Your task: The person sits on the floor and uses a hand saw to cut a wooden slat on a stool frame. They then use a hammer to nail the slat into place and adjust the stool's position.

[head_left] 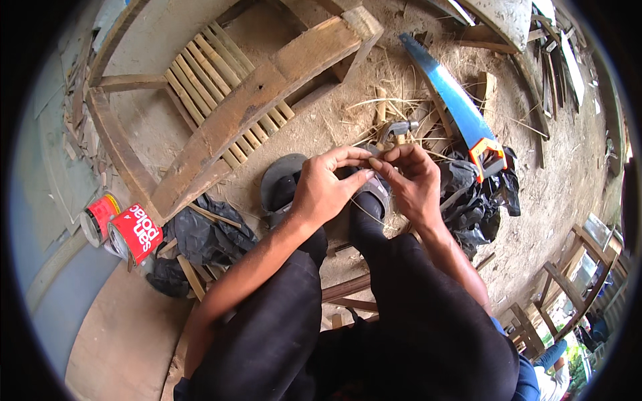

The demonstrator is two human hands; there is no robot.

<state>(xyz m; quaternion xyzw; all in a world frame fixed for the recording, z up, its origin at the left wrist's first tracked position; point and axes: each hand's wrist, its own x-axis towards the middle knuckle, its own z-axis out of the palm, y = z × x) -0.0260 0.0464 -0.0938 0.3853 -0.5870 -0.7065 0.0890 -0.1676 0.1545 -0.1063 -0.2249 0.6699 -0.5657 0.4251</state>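
My left hand (pixel 326 184) and my right hand (pixel 414 179) meet over my feet, thumbs and fingertips pinched together. Whatever sits between the fingertips is small and mostly covered by them. A thin pale strand (pixel 364 212) curves below the hands, across my right foot; whether it runs up into the fingers, I cannot tell. Just beyond the fingers lies a hammer (pixel 400 127), its metal head showing and its handle mostly hidden behind my hands. To the right, a handsaw (pixel 449 90) with a blue blade and an orange handle rests near black plastic (pixel 471 207).
A wooden frame (pixel 221 127) with bamboo slats (pixel 207 70) stands at the left. Two red cans (pixel 136 234) are beside it, near more black plastic (pixel 210 230). Fibre scraps (pixel 391 103) litter the dirt floor. More wooden frames (pixel 568 287) stand at the lower right, by a partly visible person (pixel 554 374).
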